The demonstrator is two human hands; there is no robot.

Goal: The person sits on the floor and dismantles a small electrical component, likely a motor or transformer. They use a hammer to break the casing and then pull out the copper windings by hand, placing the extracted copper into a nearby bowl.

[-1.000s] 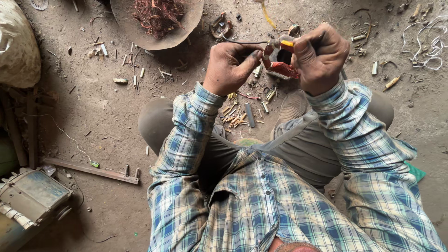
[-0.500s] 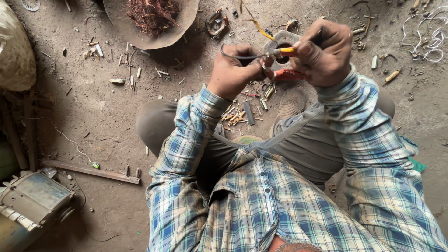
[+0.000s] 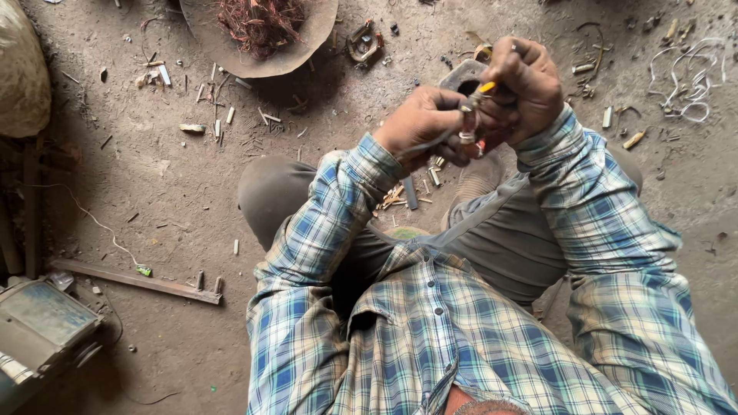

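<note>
Person seated on a dirt floor (image 3: 192,192), legs folded, sleeves of a blue plaid shirt (image 3: 430,323) reaching forward; both hands raised together above the knees. Left hand (image 3: 423,127): fingers curled tight and pressed together around a thin dark wire (image 3: 430,142) that runs back along the palm toward the wrist. Right hand (image 3: 526,84): fingers closed in a fist over a tool with a yellow-tipped handle (image 3: 487,87); only the tip shows, the rest is hidden in the grip. Between the two hands, touching both, sits a small grey metal part (image 3: 461,75) with a round opening, held up off the floor, slightly right of the floor's middle as seen here; a reddish bit shows beneath it, too obscured to identify. How the part is pinched on its underside cannot be told. Floor directly under the hands: short cut scraps and pale wire ends (image 3: 400,196) near the knee. Toward the far edge of the floor: a shallow round pan (image 3: 307,42) holding a tangle of reddish copper wire (image 3: 261,21). Far right corner: loops of white wire (image 3: 688,81). Near left corner: a grey metal box (image 3: 38,323), with a flat wooden strip (image 3: 138,280) just beside it. Far left edge: a pale sack (image 3: 23,77).
</note>
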